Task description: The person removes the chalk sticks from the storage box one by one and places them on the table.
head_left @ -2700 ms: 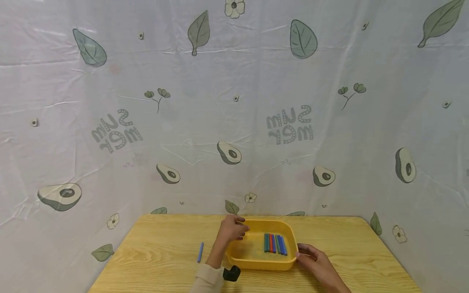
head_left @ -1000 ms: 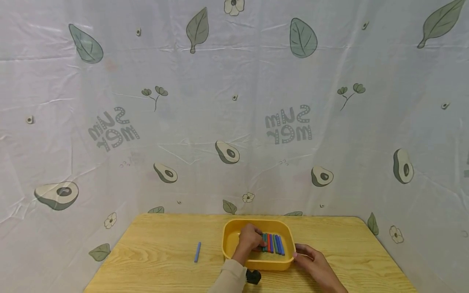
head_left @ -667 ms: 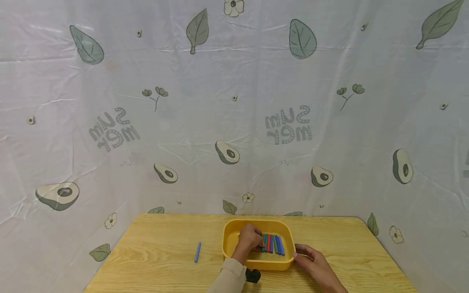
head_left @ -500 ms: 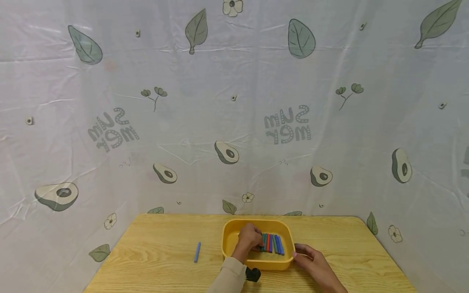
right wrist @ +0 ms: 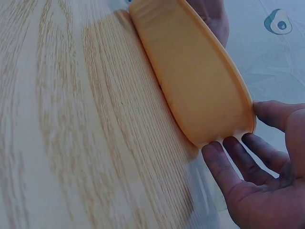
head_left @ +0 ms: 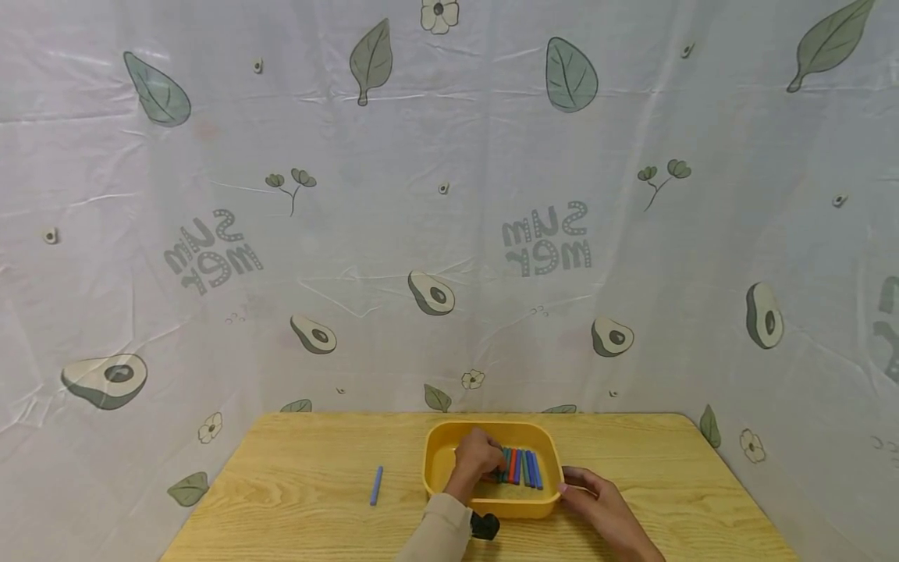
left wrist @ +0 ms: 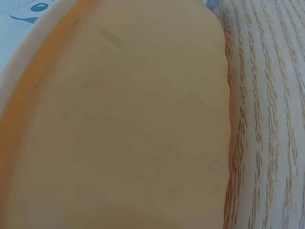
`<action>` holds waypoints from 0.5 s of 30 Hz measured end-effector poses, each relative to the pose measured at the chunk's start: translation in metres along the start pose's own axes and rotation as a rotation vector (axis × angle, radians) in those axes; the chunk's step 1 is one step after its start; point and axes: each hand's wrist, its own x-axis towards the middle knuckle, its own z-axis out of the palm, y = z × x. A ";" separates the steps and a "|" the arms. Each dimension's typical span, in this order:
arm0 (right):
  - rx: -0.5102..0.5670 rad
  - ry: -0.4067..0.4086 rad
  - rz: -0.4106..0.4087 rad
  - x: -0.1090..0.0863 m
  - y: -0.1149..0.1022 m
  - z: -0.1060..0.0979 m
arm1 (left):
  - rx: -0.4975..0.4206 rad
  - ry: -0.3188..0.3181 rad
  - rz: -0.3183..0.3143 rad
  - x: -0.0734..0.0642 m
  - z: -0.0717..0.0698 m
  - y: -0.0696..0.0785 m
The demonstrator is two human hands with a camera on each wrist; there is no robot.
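Observation:
A yellow tray (head_left: 506,507) sits on the wooden table. My left hand (head_left: 478,454) reaches down into it, fingers bent at the left end of a row of coloured sticks (head_left: 516,466). A reddish stick end (head_left: 490,479) shows just below those fingers; the hand covers the rest of what they hold. The row has green, red, purple and blue sticks side by side. My right hand (right wrist: 267,167) holds the tray's right end, thumb at the rim and fingertips against the outer wall. In the left wrist view only the tray's wall (left wrist: 124,119) shows close up, hiding the left hand.
A single blue stick (head_left: 376,485) lies on the table (head_left: 309,484), left of the tray. A white sheet printed with leaves and avocados (head_left: 431,293) hangs behind the table. A black wrist device (head_left: 485,527) sits at my left sleeve.
My left hand has come from above the tray's left rim down to the row of sticks, where a reddish end now shows. It stays nearly still over the last second; the right hand keeps its place.

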 end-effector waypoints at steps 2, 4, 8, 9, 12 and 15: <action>-0.015 0.007 0.002 0.001 0.000 0.000 | -0.009 -0.004 -0.009 0.001 0.000 -0.001; -0.036 0.013 -0.001 0.002 0.000 0.001 | -0.030 -0.004 -0.026 0.002 0.001 -0.003; -0.050 0.016 -0.006 0.004 0.002 0.001 | -0.103 -0.005 -0.068 0.003 0.003 -0.006; -0.053 0.019 -0.006 0.004 0.001 0.002 | -0.126 -0.007 -0.077 0.003 0.002 -0.006; -0.044 0.024 0.003 0.003 0.001 0.001 | -0.200 -0.028 -0.097 0.003 -0.001 -0.005; -0.039 0.030 0.000 0.003 0.000 0.000 | -0.307 -0.057 -0.106 0.000 -0.010 -0.002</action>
